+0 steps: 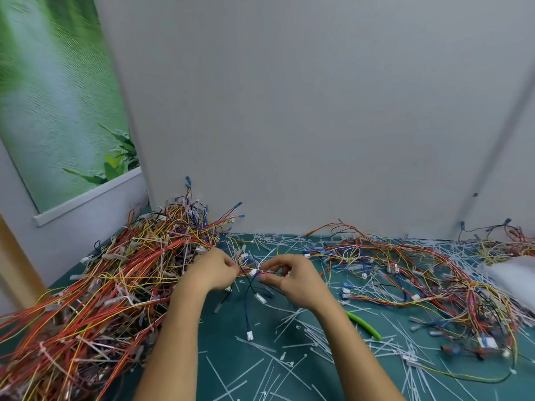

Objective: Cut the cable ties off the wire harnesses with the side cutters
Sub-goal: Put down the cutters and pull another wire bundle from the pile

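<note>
1. Wall (289,111): grey and plain, behind the tabletop. A green poster (58,96) hangs at far left.
2. Tabletop (211,337): green surface, largely covered.
3. Left pile (110,285): a deep heap of red, orange and yellow harnesses with many white ties on them. It fills the left side up to the wall.
4. Right spread (405,270): looser harnesses lying flat across the right side.
5. Cut ties (312,334): white, scattered over the tabletop, thickest at front and centre.
6. Left hand (212,270): at centre, by the edge of the left pile. Its grip is curled, pinching one end of a small harness (249,287).
7. Right hand (292,277): near the left hand, not touching it. Thumb and fingers pinch the same harness by a white connector (253,272).
8. Harness: held above the tabletop between both hands. Blue and black leads hang from it, one ending in a white plug (249,336) on the tabletop.
9. Cutters (363,324): lying on the tabletop, right of the right forearm, in neither hand. Only a green handle shows; the head is hidden behind the arm.
</note>
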`<action>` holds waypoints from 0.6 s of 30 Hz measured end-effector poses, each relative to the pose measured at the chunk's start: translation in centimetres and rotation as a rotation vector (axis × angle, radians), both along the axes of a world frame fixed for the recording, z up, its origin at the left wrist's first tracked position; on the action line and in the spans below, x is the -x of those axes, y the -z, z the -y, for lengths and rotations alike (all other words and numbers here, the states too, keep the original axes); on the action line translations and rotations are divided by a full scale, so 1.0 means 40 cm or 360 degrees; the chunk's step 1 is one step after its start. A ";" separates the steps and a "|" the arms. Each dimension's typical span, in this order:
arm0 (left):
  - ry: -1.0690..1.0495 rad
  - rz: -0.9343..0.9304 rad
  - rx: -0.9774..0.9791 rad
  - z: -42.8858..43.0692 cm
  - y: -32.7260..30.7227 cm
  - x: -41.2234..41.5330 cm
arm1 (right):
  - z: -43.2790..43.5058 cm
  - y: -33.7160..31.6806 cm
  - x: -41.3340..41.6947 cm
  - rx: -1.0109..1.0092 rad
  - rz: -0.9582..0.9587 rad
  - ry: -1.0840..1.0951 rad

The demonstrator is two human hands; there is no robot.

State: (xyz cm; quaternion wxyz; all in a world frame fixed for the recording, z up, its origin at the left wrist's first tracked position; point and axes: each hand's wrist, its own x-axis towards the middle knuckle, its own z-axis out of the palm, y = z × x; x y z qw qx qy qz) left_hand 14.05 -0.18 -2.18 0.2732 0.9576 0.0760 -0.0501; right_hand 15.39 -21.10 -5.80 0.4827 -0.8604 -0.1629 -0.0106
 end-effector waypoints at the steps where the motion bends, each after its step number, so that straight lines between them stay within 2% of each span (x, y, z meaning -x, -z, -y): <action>1: -0.0012 0.0008 -0.0002 -0.003 0.002 -0.002 | -0.002 -0.003 0.002 -0.0020 0.0017 -0.0005; 4: -0.0017 0.0130 0.0082 -0.015 0.000 -0.002 | -0.008 -0.010 0.006 -0.0061 0.0078 -0.0011; 13: -0.0010 0.0766 0.0441 0.002 -0.036 0.016 | -0.024 -0.014 0.017 -0.0049 0.0062 -0.0037; 18: 0.0105 0.1064 0.0698 0.028 -0.065 0.026 | -0.025 -0.013 0.013 -0.0100 0.0148 0.0164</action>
